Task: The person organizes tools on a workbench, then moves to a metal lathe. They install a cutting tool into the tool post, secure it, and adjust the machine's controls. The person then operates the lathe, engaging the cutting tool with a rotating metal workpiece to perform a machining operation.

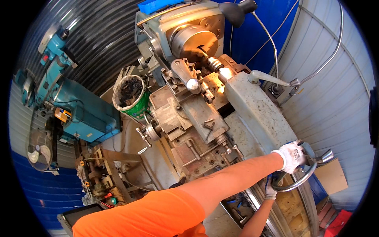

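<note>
Both my hands, in white gloves with dark palms, are at the tailstock handwheel (298, 185) of a lathe. My left hand (293, 157) reaches across from the left, its fingers closed round the far part of the rim. Lower down, my right hand (271, 186) grips the near left side of the wheel; its fingers are partly hidden. The grey tailstock (256, 106) carries a drill chuck (215, 64) at its far end. That chuck faces the large lathe chuck (195, 42), lit by a lamp (237, 12).
A locking lever (268, 77) sits on the tailstock. The carriage holds a tool post (183, 73), with a T-handled wrench (193, 150) lying nearer. Left stand a bucket of dark swarf (132, 103) and a teal machine (87, 104). Cardboard (331, 176) leans beyond the handwheel.
</note>
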### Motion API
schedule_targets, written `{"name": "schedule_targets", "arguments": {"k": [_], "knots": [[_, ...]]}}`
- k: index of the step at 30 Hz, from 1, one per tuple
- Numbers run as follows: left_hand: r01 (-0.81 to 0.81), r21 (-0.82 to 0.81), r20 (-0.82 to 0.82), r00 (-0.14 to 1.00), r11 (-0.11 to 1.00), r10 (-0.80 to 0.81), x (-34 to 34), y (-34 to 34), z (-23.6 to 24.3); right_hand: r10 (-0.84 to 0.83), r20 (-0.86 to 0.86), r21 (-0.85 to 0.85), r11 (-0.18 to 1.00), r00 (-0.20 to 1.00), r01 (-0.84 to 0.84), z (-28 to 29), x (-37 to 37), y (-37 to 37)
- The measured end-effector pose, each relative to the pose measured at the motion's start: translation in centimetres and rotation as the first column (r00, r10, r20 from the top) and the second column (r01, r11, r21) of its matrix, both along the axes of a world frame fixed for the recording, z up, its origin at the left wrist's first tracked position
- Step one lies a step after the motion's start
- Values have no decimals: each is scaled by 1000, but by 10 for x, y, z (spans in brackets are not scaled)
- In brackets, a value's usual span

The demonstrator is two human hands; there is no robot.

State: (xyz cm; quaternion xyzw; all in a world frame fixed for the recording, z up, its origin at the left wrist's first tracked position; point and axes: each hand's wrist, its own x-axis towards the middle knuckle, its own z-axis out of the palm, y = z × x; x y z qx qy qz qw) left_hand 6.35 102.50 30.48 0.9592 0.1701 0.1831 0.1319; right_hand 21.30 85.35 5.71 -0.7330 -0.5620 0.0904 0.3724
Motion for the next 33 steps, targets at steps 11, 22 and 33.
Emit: {"name": "schedule_targets", "arguments": {"k": [11, 22, 33], "knots": [[5, -24, -34, 999, 1000, -6, -1, 0, 3, 33, -358, 47, 999, 933, -18, 36, -19, -2], [-13, -2, 3, 1000, 1000, 13, 7, 1, -9, 108, -431, 24, 994, 896, -109, 58, -25, -5], [12, -13, -90, 996, 1000, -13, 2, 1, 3, -4, -589, -38, 999, 808, -22, 31, -7, -17]]}}
